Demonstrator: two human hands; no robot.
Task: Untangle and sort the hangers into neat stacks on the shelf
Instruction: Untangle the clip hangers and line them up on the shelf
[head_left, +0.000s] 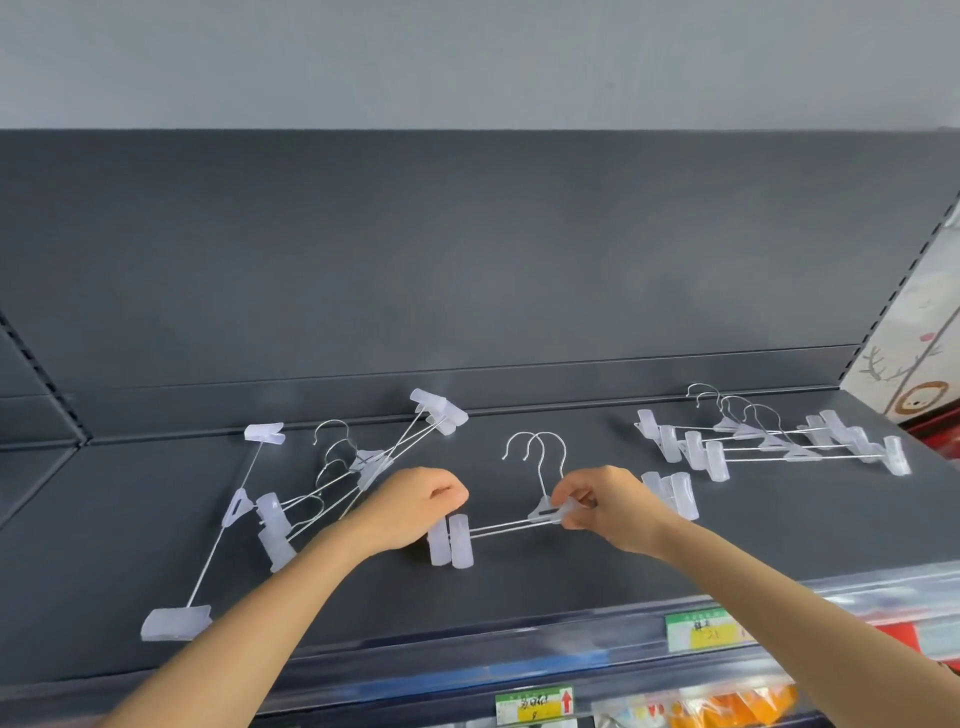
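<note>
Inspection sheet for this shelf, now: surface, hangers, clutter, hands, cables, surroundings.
Surface: dark shelf, flat, with a dark back panel.
Job's things: tangle of clip hangers at left, hooks and wires crossed; pair of hangers in the middle, aligned; stack of four at right, staggered but parallel.
Clutter: nothing seen.
Hands: left hand curled over the pair's left clips, grip hidden; right hand pinches the pair's middle piece.
Cables: nothing seen.
Surroundings: price tags on the shelf edge, packets below, grey wall above, illustrated panel at right.
</note>
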